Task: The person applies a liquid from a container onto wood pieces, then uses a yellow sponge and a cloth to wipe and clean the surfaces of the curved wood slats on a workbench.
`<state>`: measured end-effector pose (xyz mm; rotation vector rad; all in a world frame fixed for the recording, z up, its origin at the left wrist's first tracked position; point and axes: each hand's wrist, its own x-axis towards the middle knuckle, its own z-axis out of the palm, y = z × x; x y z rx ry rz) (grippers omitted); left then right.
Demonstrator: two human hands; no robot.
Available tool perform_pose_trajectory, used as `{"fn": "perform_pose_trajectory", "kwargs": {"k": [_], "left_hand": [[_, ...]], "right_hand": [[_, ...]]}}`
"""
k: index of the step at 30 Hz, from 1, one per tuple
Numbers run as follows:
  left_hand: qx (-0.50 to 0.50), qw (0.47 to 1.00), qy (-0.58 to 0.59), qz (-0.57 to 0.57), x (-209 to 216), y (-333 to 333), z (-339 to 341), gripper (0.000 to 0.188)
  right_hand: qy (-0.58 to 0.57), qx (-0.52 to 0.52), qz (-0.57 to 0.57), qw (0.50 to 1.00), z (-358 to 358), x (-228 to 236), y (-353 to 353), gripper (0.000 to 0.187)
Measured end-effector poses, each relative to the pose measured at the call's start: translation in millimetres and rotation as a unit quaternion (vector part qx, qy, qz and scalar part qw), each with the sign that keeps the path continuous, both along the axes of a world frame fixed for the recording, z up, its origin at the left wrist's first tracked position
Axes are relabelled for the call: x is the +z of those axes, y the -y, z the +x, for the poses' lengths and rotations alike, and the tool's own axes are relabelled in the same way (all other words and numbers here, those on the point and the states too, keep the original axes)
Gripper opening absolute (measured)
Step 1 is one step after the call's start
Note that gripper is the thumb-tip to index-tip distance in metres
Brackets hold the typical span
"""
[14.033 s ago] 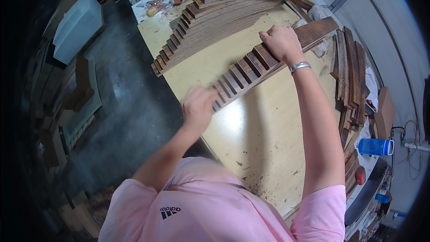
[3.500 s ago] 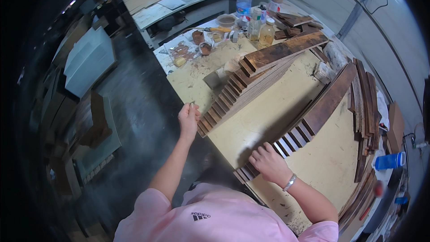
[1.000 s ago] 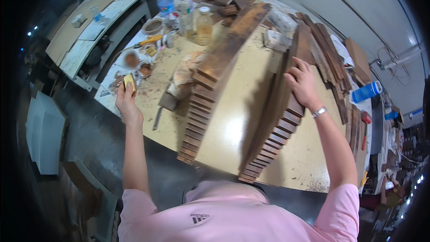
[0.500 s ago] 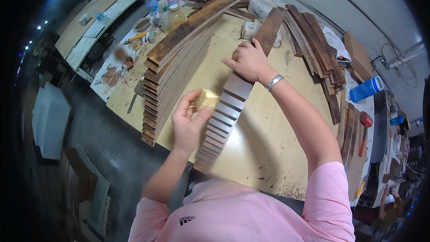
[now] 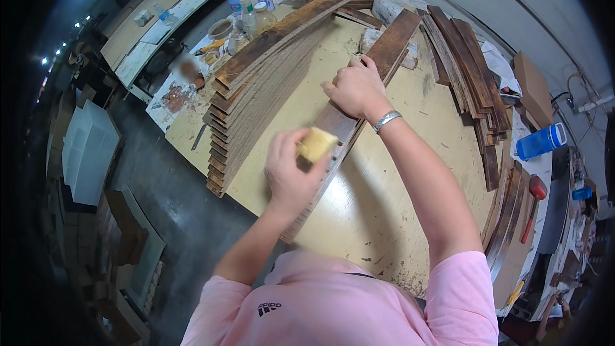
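My left hand (image 5: 289, 173), a little blurred, is closed round a yellow sponge block (image 5: 319, 145). The sponge is over a long dark brown wooden board (image 5: 392, 43); whether it touches the surface I cannot tell. My right hand (image 5: 359, 91), with a silver bracelet at the wrist, grips the board farther up, thumb toward the left and fingers bent over the top. This board lies slantwise on a stack of similar boards, whose near ends show as narrow steps. Beside it on the left is a fanned pile of brown boards (image 5: 256, 99).
More dark boards (image 5: 471, 67) lie at the right of the pale yellow table (image 5: 391, 198). Bottles and jars (image 5: 246, 16) stand at the back left. A blue bottle (image 5: 540, 141) and a red-headed tool (image 5: 537, 189) rest along the right side. Cardboard (image 5: 533, 86) stands behind.
My left hand has carried the sponge up and across, from the stack's left edge to over the board. My right hand keeps its hold. The whole view has shifted slightly.
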<state>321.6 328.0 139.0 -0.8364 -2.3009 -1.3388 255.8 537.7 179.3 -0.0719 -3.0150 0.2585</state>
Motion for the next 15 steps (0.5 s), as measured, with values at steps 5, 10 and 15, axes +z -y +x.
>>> {"fn": "perform_pose_trajectory", "kwargs": {"k": [5,10,15], "left_hand": [[0.065,0.997,-0.038,0.004,6,-3,-13,0.050],[-0.063,0.993,-0.101,-0.026,13,-9,9,0.045],[-0.008,0.999,-0.046,-0.026,12,-6,-7,0.048]], "right_hand": [[0.001,-0.007,0.004,1.000,0,1,0,0.051],[0.011,-0.002,0.013,1.000,-1,3,1,0.048],[-0.015,-0.010,0.012,1.000,-4,-5,-1,0.050]]}}
